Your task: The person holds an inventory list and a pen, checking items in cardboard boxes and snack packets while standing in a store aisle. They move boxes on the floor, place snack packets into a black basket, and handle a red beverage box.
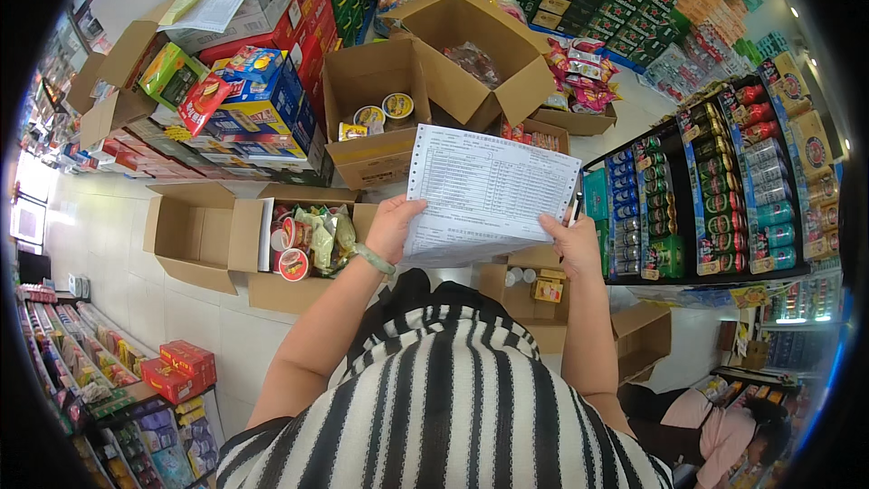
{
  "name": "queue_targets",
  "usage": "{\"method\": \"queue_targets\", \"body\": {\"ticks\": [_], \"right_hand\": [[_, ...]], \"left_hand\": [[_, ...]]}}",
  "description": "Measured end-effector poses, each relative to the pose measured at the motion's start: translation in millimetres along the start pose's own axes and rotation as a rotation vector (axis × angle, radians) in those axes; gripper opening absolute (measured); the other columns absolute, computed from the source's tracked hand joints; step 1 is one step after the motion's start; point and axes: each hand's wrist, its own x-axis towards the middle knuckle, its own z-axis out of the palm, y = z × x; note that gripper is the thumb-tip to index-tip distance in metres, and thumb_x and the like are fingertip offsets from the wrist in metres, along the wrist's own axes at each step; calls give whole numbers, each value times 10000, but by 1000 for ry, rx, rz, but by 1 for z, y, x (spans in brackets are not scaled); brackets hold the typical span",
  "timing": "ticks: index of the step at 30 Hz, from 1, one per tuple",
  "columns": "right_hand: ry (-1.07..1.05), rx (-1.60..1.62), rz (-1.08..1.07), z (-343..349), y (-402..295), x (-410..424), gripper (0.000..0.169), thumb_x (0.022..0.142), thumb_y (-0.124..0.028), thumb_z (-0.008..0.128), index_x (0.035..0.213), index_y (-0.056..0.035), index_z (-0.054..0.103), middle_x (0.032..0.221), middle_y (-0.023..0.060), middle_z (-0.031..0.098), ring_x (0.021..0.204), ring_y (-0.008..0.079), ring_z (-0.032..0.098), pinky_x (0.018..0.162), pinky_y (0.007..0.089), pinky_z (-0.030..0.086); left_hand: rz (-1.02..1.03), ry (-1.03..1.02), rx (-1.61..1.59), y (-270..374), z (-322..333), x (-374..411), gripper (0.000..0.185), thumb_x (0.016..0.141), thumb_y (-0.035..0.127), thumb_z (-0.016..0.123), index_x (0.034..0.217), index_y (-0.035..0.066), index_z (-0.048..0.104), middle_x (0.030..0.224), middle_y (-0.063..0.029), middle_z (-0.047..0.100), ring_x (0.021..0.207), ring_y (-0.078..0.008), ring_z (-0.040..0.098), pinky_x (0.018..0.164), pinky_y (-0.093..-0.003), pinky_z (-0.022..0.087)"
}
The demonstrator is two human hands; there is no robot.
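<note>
Both hands hold a printed paper form (492, 180) up in front of my body. Its lower part folds or overlaps another printed section, and punched holes run along its side edges. My left hand (395, 225) pinches the left edge, with a pale green bangle on the wrist. At the right edge, my right hand (576, 239) grips the paper and also keeps a black pen (577, 207) between its fingers. Beyond the form stands an open carton (370, 166) with several instant noodle tubs (398, 106) inside. Part of the cartons behind the paper is hidden.
Left of my left arm, an open carton (292, 292) holds tubs and snack bags (326, 238). Another open carton (468, 34) stands at the far side. A drinks shelf (706, 197) rises on the right. One person (713, 424) bends by shelves at lower right.
</note>
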Motion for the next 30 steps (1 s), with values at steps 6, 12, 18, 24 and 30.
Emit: {"method": "queue_targets", "body": {"ticks": [6, 12, 18, 24, 30], "right_hand": [[16, -30, -16, -1, 1, 0, 284, 749, -131, 747, 975, -2, 634, 728, -7, 596, 457, 16, 364, 390, 183, 248], [-6, -11, 72, -2, -1, -10, 284, 764, -78, 713, 1016, 25, 635, 893, 51, 643, 714, 96, 525, 651, 244, 394], [-66, -21, 198, -4, 2, -32, 260, 778, -74, 705, 1001, 42, 640, 946, 80, 660, 827, 133, 601, 760, 272, 470], [-72, 18, 258, -9, 17, -46, 261, 782, -89, 709, 995, 44, 639, 943, 77, 659, 812, 132, 602, 738, 268, 473], [-102, -2, 341, -11, 25, -62, 254, 782, -63, 700, 1009, 33, 639, 936, 86, 658, 809, 135, 602, 726, 255, 470]], "left_hand": [[-15, -17, -3, -2, -4, 3, 237, 877, 55, 508, 1050, -85, 589, 1005, -138, 648, 863, -184, 635, 795, -299, 509], [-48, -28, -2, 3, -3, -5, 263, 879, 65, 509, 1082, -89, 575, 1019, -147, 643, 881, -199, 638, 811, -308, 511], [-156, -132, 17, 1, -35, -16, 366, 873, 109, 483, 1161, -115, 504, 1128, -196, 596, 1010, -263, 606, 896, -361, 479], [-210, -182, -46, -10, -50, -23, 363, 894, 129, 456, 1150, -117, 527, 1122, -203, 605, 1005, -265, 613, 902, -364, 473], [-335, -200, -353, -17, -62, -26, 421, 946, 230, 375, 1232, -53, 497, 1228, -168, 558, 1066, -285, 583, 969, -386, 435]]}}
